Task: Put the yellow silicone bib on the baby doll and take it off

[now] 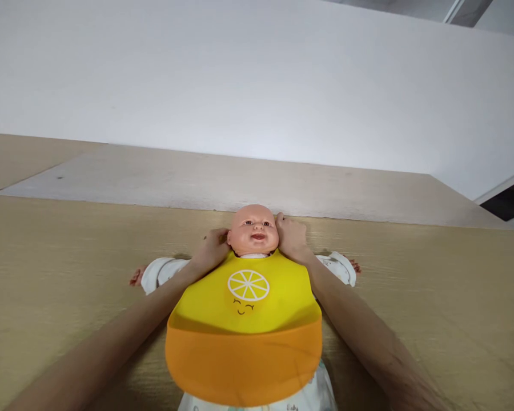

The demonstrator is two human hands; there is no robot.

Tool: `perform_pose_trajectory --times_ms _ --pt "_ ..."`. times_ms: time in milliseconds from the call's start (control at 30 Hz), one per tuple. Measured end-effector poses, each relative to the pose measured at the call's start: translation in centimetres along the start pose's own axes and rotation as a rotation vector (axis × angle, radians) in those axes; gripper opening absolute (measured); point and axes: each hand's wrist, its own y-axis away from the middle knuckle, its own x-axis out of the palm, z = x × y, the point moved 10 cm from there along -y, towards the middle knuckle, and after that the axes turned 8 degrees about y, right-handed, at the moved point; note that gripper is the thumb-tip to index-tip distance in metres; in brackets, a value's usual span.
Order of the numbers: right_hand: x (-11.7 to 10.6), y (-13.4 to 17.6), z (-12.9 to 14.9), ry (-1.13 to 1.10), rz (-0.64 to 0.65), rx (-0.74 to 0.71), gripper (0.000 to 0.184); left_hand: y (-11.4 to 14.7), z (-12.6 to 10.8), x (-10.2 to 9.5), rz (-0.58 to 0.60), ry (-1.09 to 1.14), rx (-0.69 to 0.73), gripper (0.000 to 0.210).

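On the worktop (68, 257), the doll (255, 228) is laid face up, its chest covered by the bib (244, 342). Beside the doll's head, the left hand (212, 251) and right hand (293, 235) are placed; whether anything is gripped by their fingers cannot be told. The bib could be skewed by uneven pulling.

The left hand (211, 252) and right hand (292, 237) are partly hidden by the doll (255, 221); its clothes (319, 391) are cut off below.
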Motion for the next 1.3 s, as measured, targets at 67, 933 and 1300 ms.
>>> perform_pose_trajectory --times_ms 67,933,1300 --pt "0.2 -0.1 -0.2 -0.007 0.005 0.001 0.029 -0.1 -0.1 0.0 0.018 -0.009 -0.002 0.031" --pt "-14.0 10.0 4.5 -0.914 -0.099 -0.665 0.027 8.3 -13.3 -6.9 -0.196 0.102 0.512 0.046" --pt "-11.3 11.1 8.2 -0.993 0.190 -0.801 0.019 13.2 -18.1 -6.6 -0.292 -0.247 0.874 0.013"
